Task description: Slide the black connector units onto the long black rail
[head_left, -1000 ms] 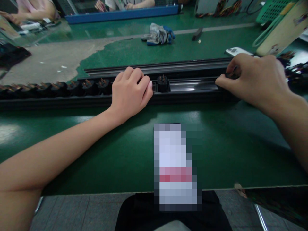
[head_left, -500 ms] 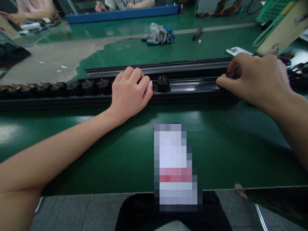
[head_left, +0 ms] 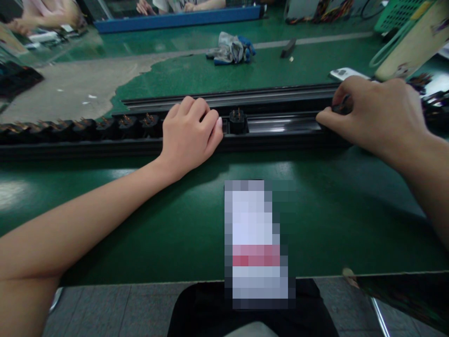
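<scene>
Pinching a dark part (head_left: pixel 339 108) with narrowed fingers (head_left: pixel 326 118), the right hand (head_left: pixel 379 114) is reaching over the rail (head_left: pixel 280 124), the left hand (head_left: pixel 187 135) curling beside a socket (head_left: pixel 237 121).

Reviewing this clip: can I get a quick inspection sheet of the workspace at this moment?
surface: green bench mat, worn grey patch at far left
job's things: black pin-topped sockets in a row on a black rail; one lone socket apart
clutter: work gloves, phone, pixelated item
hands: left hand rests by the lone socket; right hand pinches a small dark piece
cables: coloured wire bundles, far edge
surroundings: co-worker's hands, green crate
</scene>
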Available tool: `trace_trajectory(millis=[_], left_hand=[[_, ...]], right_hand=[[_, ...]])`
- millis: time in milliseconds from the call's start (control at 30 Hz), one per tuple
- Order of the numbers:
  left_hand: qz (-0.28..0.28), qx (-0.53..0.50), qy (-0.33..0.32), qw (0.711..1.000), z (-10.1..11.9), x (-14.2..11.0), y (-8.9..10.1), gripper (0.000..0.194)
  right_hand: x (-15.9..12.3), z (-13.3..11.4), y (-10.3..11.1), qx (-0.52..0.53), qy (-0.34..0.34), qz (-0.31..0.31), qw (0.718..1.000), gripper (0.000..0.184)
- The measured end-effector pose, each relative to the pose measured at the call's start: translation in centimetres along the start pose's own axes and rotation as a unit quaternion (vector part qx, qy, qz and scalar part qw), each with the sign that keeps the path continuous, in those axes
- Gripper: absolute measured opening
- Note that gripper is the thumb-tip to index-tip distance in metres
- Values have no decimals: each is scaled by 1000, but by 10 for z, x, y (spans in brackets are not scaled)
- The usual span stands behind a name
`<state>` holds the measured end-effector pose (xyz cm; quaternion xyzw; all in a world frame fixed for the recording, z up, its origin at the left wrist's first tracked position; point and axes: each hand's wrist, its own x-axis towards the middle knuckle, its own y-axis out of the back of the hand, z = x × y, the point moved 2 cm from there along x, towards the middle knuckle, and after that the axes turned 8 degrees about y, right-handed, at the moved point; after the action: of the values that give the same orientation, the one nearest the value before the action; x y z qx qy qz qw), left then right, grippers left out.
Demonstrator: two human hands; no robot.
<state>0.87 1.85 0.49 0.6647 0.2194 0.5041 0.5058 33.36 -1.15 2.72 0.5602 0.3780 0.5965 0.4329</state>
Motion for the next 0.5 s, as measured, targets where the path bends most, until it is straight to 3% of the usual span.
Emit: trace_trajectory(millis=[167,500], left_hand=[[39,-18,-28,999,0,-1,2,32],[37,-14,-20,999,1,-1,2,34]], right_hand=[[1,0,0,-10,-12,-10,1000,41],[1,5,-3,-20,11,18,1000,40]])
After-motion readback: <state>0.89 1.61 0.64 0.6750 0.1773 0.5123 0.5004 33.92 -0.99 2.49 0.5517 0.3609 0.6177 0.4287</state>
